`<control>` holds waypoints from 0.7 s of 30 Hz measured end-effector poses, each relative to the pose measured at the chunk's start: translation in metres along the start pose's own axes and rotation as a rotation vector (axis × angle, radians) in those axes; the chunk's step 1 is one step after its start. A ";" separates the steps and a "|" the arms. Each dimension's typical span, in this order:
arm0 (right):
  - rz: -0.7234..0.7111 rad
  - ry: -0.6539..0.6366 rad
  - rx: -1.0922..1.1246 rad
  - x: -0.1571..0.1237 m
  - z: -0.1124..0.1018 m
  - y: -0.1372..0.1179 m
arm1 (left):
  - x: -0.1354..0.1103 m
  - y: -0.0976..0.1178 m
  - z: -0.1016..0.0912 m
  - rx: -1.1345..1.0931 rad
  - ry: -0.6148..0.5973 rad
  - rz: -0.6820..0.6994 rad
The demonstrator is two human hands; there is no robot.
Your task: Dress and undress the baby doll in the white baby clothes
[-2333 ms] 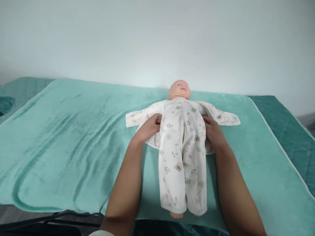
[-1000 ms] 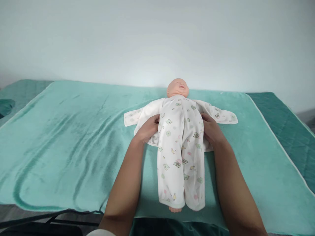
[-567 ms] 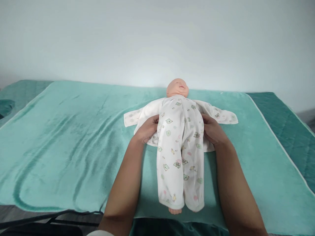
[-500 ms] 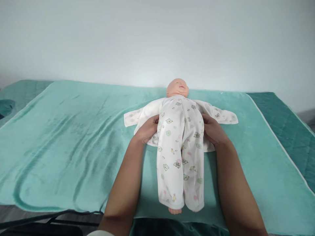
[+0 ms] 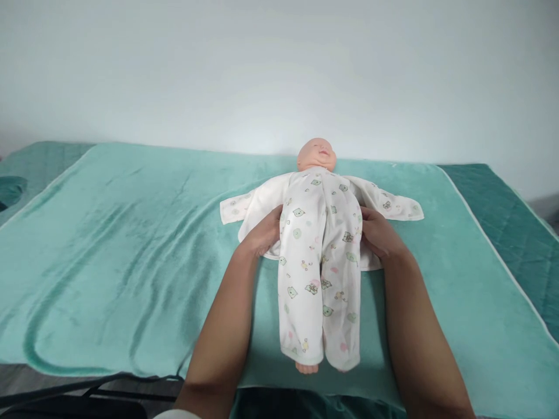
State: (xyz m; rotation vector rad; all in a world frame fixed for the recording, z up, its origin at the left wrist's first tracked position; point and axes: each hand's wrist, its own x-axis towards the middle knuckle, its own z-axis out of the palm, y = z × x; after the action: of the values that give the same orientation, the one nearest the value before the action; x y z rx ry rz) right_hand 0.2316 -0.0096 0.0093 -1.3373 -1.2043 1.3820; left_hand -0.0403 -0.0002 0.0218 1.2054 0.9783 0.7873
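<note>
A baby doll (image 5: 317,154) lies face up on the bedding, its bald head toward the wall. Printed white trousers (image 5: 305,262) cover it up to the chest, with the toes of one foot showing below the hem. Beneath it a matching white baby top (image 5: 267,201) is spread, both sleeves stretched out sideways. My left hand (image 5: 264,231) grips the doll's left-hand side in view, fingertips hidden behind the trousers. On the opposite side my right hand (image 5: 379,233) grips it likewise, its fingertips also tucked out of sight.
A light green plush blanket (image 5: 109,262) covers the bed, wrinkled at the left. Darker green quilted bedding (image 5: 502,203) shows at the right. A pale wall (image 5: 279,75) rises behind. Dark bars (image 5: 131,384) stand at the lower left, beside the bed's front edge.
The doll has shifted slightly toward the wall, its head a little right and its trouser legs a little left. Both hands stay at its sides.
</note>
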 end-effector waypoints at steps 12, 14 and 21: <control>0.015 -0.092 0.006 -0.001 -0.001 -0.006 | 0.001 -0.003 -0.001 0.022 0.002 0.112; 0.005 -0.109 0.012 -0.001 -0.001 -0.005 | 0.001 -0.004 -0.001 0.013 0.010 0.096; -0.017 -0.138 -0.074 -0.006 0.001 -0.011 | 0.002 -0.009 0.000 0.002 0.054 0.094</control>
State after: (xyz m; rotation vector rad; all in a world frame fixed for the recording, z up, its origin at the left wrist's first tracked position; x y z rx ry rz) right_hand 0.2310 -0.0137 0.0213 -1.2965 -1.3669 1.4498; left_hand -0.0393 -0.0002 0.0122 1.2447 0.9715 0.8972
